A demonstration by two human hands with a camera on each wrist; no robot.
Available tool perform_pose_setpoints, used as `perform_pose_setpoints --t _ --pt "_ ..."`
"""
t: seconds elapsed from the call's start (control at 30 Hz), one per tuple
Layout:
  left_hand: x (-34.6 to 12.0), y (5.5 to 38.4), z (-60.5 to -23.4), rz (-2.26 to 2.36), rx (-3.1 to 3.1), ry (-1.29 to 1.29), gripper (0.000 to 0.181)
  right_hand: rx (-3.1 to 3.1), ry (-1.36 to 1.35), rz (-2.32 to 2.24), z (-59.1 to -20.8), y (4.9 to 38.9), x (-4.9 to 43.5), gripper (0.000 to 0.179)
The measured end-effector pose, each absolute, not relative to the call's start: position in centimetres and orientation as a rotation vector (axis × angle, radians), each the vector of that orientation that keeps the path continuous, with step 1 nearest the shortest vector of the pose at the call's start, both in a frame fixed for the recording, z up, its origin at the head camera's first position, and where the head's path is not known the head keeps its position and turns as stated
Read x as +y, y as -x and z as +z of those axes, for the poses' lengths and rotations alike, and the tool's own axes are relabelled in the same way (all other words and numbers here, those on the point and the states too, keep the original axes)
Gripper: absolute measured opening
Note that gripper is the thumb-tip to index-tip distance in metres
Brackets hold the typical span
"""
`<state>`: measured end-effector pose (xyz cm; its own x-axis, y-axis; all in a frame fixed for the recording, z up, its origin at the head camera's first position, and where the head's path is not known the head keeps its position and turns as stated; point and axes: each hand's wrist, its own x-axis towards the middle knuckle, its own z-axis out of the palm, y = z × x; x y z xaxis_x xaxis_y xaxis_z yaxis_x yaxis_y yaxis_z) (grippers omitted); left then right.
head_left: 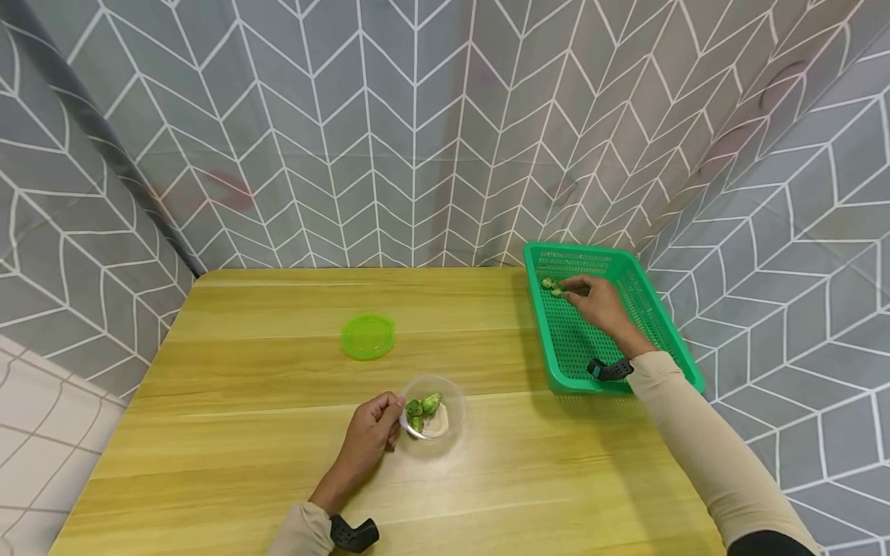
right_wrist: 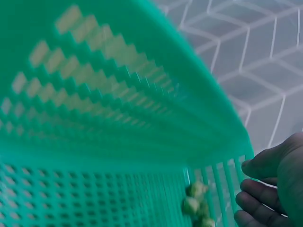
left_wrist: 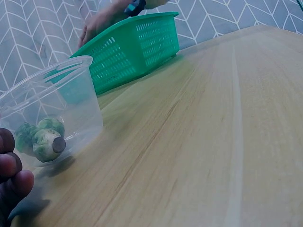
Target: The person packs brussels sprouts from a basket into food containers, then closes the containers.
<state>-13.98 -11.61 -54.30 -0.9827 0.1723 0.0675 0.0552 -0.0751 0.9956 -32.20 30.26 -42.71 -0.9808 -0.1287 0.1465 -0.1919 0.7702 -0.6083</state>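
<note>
My left hand (head_left: 374, 427) pinches the rim of a clear plastic tub (head_left: 455, 409) on the table, thumb at its left side. Inside the tub lie a few green Brussels sprouts (left_wrist: 46, 144). Over at the right, my right hand (head_left: 596, 303) reaches into a green perforated basket (head_left: 545, 340), its fingertips close to several more Brussels sprouts (head_left: 548, 283) by the far left corner. The right wrist view shows that hand's thumb and fingers (right_wrist: 253, 194) apart, with nothing between them, beside the sprouts (right_wrist: 191, 205).
A bright green round lid (head_left: 368, 337) lies flat on the wooden table (head_left: 278, 371), behind and left of the tub. Patterned grey curtains (head_left: 417, 139) hang along the table's back and right side. White tiles (head_left: 42, 440) show at the left.
</note>
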Motion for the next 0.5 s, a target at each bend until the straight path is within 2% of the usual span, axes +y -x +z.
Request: perform_pose_setpoints --t 0.27,0.5 --pt "-11.7 14.1 -54.2 2.229 2.088 -0.248 0.038 -2.988 -0.162 0.869 -43.5 34.8 32.4 0.043" --pt "-11.6 14.1 -54.3 2.230 2.098 -0.273 0.033 -3.030 -0.141 0.782 -44.9 36.3 32.9 0.044"
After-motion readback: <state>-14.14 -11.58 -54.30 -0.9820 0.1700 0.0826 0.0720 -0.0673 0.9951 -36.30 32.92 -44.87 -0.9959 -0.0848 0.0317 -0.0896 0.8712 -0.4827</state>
